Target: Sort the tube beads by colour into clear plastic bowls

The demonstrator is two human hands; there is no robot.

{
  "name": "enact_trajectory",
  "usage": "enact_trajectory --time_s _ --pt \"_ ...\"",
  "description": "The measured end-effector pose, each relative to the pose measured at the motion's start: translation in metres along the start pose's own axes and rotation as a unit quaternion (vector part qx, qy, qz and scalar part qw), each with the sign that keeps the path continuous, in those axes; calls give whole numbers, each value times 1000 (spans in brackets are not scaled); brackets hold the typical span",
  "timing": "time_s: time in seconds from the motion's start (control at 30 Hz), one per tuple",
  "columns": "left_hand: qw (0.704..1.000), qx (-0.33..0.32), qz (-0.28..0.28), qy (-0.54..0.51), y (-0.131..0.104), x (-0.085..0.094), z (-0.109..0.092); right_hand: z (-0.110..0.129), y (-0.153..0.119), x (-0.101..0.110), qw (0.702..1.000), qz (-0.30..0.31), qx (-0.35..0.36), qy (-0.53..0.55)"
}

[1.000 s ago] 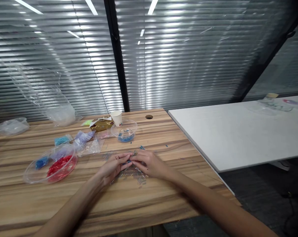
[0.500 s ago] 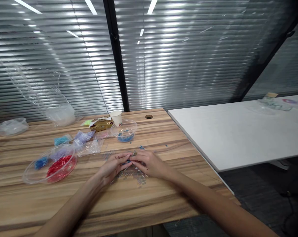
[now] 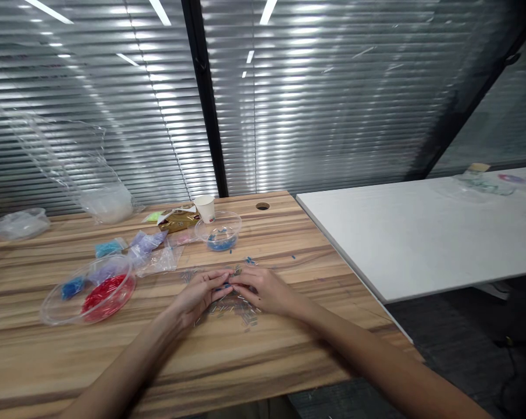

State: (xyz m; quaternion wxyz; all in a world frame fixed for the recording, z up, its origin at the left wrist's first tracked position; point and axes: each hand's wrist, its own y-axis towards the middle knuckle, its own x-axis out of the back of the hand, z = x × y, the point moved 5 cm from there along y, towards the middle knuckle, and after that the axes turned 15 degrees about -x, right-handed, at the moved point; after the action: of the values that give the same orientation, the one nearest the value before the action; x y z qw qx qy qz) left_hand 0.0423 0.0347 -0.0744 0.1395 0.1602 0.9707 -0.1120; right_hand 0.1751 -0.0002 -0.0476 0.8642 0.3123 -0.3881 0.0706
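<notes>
My left hand (image 3: 204, 291) and my right hand (image 3: 263, 288) meet fingertip to fingertip low over the wooden table. The fingers of both are pinched together; whatever they hold is too small to make out, though a bit of blue shows between them. Under and around the hands lie small clear tube-like pieces (image 3: 248, 317), scattered on the wood. A few blue pieces (image 3: 249, 261) lie just beyond my right hand. Behind the hands stands a clear round bowl (image 3: 234, 220) with blue pieces (image 3: 221, 241) in it.
At left, a clear lid-like dish (image 3: 49, 314) holds red material (image 3: 108, 294) and a blue bundle (image 3: 72, 287). Behind are lilac bags (image 3: 145, 244), a gold packet (image 3: 178, 220), a paper cup (image 3: 205, 208) and a large plastic bag (image 3: 108, 201). A white table (image 3: 411, 233) adjoins at right.
</notes>
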Motion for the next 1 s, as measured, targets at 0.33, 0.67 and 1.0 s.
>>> enact_trajectory --time_s 0.33,0.67,1.0 --pt "1000 -3 0 -4 2 2 1 0 0 0 1000 -9 8 -2" --pt "1000 0 -13 -9 -1 1 0 -2 -1 -2 1000 -10 10 -9" --pt "997 15 -60 -39 -1 2 -5 2 1 3 1000 -6 -1 0"
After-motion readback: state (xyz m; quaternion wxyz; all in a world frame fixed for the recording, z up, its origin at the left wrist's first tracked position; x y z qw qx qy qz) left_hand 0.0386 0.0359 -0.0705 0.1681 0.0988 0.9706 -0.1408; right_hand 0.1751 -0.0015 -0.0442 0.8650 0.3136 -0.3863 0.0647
